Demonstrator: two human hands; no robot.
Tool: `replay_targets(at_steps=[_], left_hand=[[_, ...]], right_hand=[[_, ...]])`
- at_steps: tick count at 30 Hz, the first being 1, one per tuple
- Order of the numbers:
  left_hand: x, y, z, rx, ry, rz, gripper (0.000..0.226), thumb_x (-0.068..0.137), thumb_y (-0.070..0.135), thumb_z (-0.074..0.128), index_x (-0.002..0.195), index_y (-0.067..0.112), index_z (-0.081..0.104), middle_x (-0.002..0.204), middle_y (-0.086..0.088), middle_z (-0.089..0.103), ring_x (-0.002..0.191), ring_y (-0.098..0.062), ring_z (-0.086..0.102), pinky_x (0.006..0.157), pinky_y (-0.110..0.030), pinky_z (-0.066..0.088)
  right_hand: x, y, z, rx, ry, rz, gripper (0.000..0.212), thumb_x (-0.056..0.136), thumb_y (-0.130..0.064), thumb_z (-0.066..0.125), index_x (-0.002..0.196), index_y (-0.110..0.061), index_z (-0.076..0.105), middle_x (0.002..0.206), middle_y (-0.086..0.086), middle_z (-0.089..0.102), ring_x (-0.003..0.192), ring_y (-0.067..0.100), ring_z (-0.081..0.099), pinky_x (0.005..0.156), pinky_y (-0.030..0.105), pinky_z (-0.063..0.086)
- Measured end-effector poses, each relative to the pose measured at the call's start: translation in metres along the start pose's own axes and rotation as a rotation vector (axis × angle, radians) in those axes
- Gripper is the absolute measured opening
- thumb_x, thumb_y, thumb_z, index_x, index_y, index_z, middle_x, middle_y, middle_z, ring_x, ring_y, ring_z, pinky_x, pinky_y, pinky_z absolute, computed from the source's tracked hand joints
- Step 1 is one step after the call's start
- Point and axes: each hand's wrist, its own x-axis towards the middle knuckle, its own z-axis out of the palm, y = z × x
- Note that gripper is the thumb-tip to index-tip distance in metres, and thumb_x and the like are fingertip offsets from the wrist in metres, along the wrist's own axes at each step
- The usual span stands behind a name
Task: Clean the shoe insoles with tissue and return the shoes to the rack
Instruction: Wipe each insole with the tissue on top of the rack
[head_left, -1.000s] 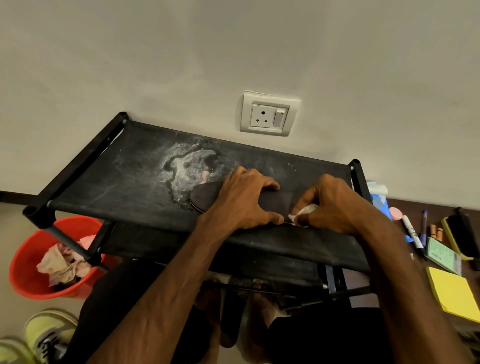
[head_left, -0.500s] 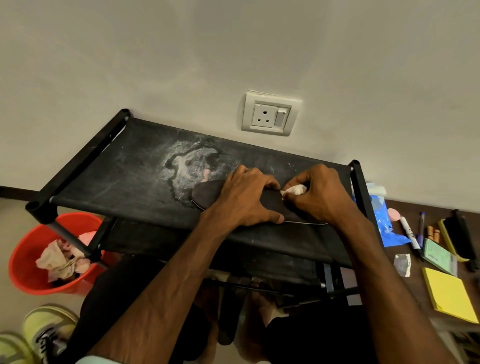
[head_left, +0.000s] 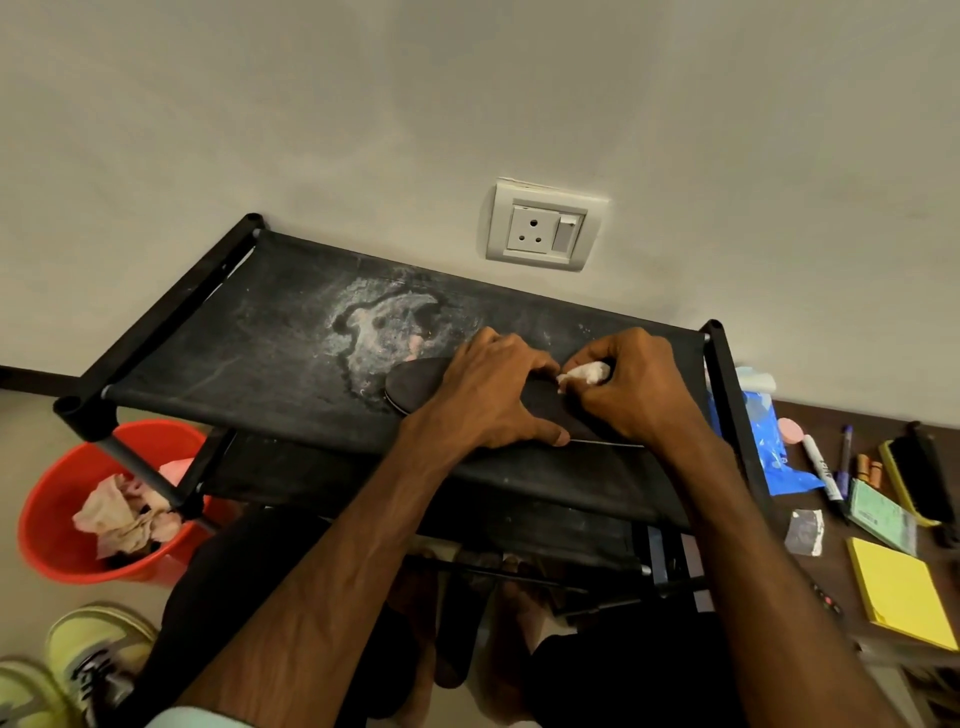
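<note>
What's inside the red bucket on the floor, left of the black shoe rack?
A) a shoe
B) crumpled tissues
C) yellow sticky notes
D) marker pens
B: the round red plastic bucket holds wads of crumpled pinkish tissue.

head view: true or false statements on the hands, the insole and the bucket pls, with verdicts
1. The right hand pinches a white tissue against the dark insole. True.
2. The left hand is lifted clear of the insole. False: it holds the insole down.
3. The red bucket holds crumpled paper. True.
4. The insole lies on the floor. False: it lies on the top shelf of the rack.
</note>
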Motion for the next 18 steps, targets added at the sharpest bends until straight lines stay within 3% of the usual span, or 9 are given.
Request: replay_targets(at_steps=[5,11,15,18], left_hand=[[-0.002,0.001,0.001,-0.044,0.008,-0.022,0.079,0.067,0.066,0.081,0.137,0.038,0.057,0.135,0.005,0.054,0.128,-0.023,0.040,0.110,-0.042,0.036],[-0.003,0.003,0.000,-0.084,0.035,-0.022,0.079,0.063,0.064,0.085,0.134,0.039,0.061,0.132,0.009,0.056,0.127,-0.020,0.041,0.109,-0.040,0.037],[-0.002,0.002,0.000,-0.078,0.029,-0.014,0.077,0.063,0.064,0.085,0.132,0.039,0.061,0.132,0.009,0.056,0.126,-0.020,0.042,0.109,-0.040,0.037],[-0.002,0.001,0.000,-0.085,0.025,-0.014,0.076,0.063,0.064,0.084,0.131,0.040,0.061,0.130,0.009,0.056,0.125,-0.020,0.041,0.109,-0.041,0.037]], right_hand=[[-0.002,0.000,-0.005,-0.061,-0.080,-0.001,0.010,0.080,-0.021,0.084,0.089,-0.025,0.082,0.088,-0.004,0.077,0.079,0.007,0.069,0.076,0.032,0.062],[-0.023,0.004,-0.028,-0.080,-0.286,-0.011,0.007,0.080,-0.024,0.085,0.083,-0.030,0.082,0.078,-0.015,0.074,0.075,0.002,0.068,0.064,0.011,0.051],[-0.022,0.010,-0.026,-0.075,-0.229,-0.001,0.009,0.078,-0.026,0.086,0.080,-0.033,0.080,0.076,-0.014,0.074,0.075,0.004,0.069,0.069,0.021,0.057],[-0.016,0.018,-0.021,-0.074,-0.064,0.043,0.009,0.078,-0.030,0.085,0.077,-0.036,0.078,0.076,-0.011,0.074,0.076,0.008,0.069,0.074,0.033,0.062]])
